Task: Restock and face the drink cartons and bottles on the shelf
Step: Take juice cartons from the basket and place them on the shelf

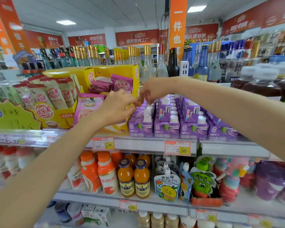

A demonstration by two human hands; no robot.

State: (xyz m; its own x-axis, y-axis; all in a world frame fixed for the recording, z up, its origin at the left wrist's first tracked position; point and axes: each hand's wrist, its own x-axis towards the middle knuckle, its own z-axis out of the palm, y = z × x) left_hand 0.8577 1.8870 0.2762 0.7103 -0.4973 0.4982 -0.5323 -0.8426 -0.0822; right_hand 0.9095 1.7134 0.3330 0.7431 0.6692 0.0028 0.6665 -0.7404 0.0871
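Purple drink cartons (167, 127) with white caps stand in several rows on the top shelf (138, 143), fronts facing out. Both my hands reach over the leftmost row, toward its back. My left hand (117, 109) comes in from the left, and its thumb and curled fingertips pinch the top of a carton in that row. My right hand (152, 89) hovers just above and to the right. Its fingers hang down loosely, with the tips at the carton tops. Bottles of orange juice (133, 178) stand on the shelf below.
Yellow display boxes of milk-tea sachets (59, 112) crowd the left of the cartons. Tall glass bottles (148, 63) line the back of the top shelf. Large dark bottles (260, 86) stand at the right. Pouch drinks (167, 186) and price tags (177, 148) sit lower down.
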